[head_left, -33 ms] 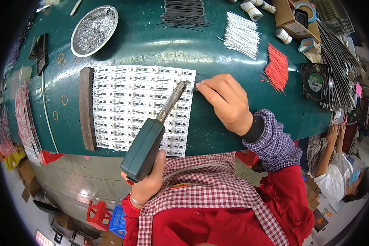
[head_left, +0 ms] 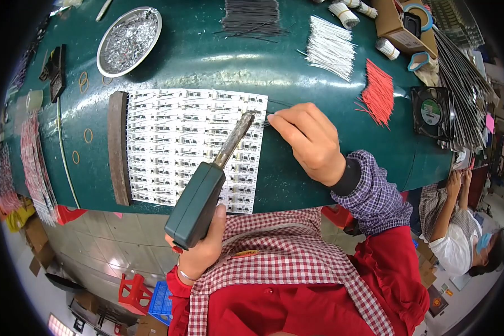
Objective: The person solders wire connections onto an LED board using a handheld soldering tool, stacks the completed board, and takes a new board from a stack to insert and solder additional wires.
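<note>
My left hand [head_left: 203,249] is closed around the grip of a dark green soldering gun [head_left: 196,204]. Its metal tip rests on or just over the right side of a white panel of small circuit boards [head_left: 193,145], near the upper right corner. Thumb and forefinger of my right hand [head_left: 313,140] pinch a thin dark wire [head_left: 267,121] just off the panel's right edge, close to the tip. Whether the wire touches the board cannot be made out. White wires lie across parts of the panel, and a dark bar [head_left: 118,148] stands along its left edge.
Beyond the panel are a metal bowl of silvery scraps [head_left: 130,42], black wires [head_left: 252,17], white wires [head_left: 330,49] and red wires [head_left: 379,92]. A fan [head_left: 431,112] and a cardboard box [head_left: 403,28] sit at right. Another person [head_left: 459,224] works at far right.
</note>
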`<state>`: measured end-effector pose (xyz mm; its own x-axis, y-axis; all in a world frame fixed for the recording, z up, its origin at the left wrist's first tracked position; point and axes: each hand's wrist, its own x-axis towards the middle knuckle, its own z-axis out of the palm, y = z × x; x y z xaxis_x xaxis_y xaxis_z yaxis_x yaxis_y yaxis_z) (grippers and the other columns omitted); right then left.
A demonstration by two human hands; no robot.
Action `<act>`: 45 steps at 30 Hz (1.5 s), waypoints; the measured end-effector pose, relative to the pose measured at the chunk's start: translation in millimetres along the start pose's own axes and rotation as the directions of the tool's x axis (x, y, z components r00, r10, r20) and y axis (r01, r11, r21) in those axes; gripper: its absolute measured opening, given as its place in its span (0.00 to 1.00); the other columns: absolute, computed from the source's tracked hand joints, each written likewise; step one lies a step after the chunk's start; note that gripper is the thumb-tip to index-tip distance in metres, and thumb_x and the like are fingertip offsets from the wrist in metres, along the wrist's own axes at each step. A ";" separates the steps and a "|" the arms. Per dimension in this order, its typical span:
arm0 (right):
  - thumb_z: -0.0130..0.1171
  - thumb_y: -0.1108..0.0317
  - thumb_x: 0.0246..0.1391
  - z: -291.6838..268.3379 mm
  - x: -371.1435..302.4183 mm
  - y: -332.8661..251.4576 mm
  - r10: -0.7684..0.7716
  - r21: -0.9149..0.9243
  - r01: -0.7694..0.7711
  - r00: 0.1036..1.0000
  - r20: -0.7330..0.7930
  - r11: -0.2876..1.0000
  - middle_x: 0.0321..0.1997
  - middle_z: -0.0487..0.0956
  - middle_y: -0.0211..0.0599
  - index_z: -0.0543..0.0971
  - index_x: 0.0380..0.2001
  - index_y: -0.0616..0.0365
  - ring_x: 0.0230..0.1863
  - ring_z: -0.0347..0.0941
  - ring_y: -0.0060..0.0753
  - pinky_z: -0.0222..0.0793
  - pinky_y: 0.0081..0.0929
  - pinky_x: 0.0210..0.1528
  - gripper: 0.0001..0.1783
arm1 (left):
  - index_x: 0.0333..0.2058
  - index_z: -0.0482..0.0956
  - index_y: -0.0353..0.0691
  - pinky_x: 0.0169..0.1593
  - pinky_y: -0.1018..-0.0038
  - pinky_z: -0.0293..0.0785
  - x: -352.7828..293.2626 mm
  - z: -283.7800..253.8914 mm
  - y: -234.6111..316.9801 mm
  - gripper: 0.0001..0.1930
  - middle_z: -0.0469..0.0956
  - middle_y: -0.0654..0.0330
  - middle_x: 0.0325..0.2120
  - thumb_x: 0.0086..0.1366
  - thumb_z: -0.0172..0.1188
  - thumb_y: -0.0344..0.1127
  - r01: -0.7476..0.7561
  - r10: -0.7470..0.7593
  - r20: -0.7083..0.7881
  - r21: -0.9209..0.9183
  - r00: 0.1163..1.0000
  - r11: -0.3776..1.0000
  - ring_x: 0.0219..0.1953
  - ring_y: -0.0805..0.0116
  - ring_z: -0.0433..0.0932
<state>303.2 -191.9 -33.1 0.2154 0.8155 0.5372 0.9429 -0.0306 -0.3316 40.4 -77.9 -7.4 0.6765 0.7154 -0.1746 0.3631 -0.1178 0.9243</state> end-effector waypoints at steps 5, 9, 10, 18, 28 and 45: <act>0.62 0.77 0.42 1.7 -3.4 -1.2 0.020 0.036 -0.021 0.999 0.040 0.999 0.39 0.78 0.39 0.80 0.41 0.67 0.37 0.76 0.39 0.76 0.30 0.37 0.18 | 0.50 0.81 0.28 0.32 0.78 0.73 -0.9 -2.0 1.7 0.16 0.81 0.60 0.36 0.63 0.69 0.23 -0.057 0.056 0.021 0.028 0.998 0.998 0.29 0.77 0.76; 0.63 0.77 0.42 0.9 -4.6 -2.2 0.031 0.044 -0.033 0.997 0.064 0.998 0.39 0.78 0.39 0.80 0.41 0.67 0.38 0.76 0.39 0.76 0.30 0.37 0.18 | 0.40 0.85 0.30 0.34 0.74 0.79 -2.2 0.8 3.9 0.12 0.85 0.55 0.31 0.57 0.72 0.26 0.095 -0.096 -0.041 -0.026 0.995 0.995 0.29 0.68 0.83; 0.63 0.77 0.42 0.8 -4.7 -2.4 0.031 0.044 -0.034 0.997 0.065 0.998 0.39 0.78 0.39 0.80 0.41 0.67 0.38 0.76 0.39 0.76 0.30 0.37 0.18 | 0.39 0.85 0.30 0.34 0.74 0.79 -2.2 1.5 4.3 0.12 0.85 0.55 0.31 0.57 0.72 0.26 0.098 -0.099 -0.041 -0.032 0.994 0.995 0.28 0.68 0.83; 0.63 0.77 0.43 3.4 -6.9 -1.6 0.046 0.047 -0.049 0.997 0.062 0.998 0.40 0.78 0.39 0.79 0.40 0.66 0.38 0.76 0.39 0.76 0.30 0.36 0.16 | 0.39 0.85 0.31 0.33 0.73 0.78 2.4 2.5 4.2 0.11 0.83 0.55 0.31 0.56 0.71 0.25 -0.008 0.008 -0.029 0.007 1.000 1.000 0.28 0.66 0.82; 0.63 0.77 0.43 2.8 -4.6 -0.6 0.040 0.064 -0.043 0.998 0.058 0.997 0.40 0.78 0.39 0.79 0.39 0.65 0.38 0.76 0.39 0.76 0.30 0.37 0.16 | 0.38 0.84 0.29 0.34 0.73 0.78 4.2 1.7 4.5 0.11 0.83 0.54 0.31 0.56 0.71 0.25 -0.071 0.072 -0.028 0.030 0.997 0.997 0.28 0.65 0.82; 0.63 0.77 0.42 3.8 -3.0 -2.9 0.033 0.026 -0.035 0.997 0.072 0.999 0.39 0.78 0.40 0.80 0.38 0.66 0.38 0.76 0.38 0.76 0.29 0.37 0.16 | 0.41 0.84 0.29 0.35 0.73 0.77 7.8 -3.8 13.8 0.12 0.83 0.53 0.33 0.57 0.70 0.23 -0.018 0.014 0.070 0.054 0.997 0.998 0.30 0.66 0.82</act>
<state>298.9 -192.1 -36.7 0.2275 0.8536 0.4686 0.9278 -0.0439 -0.3705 48.3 -71.4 5.3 0.7246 0.6639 -0.1847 0.3847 -0.1674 0.9077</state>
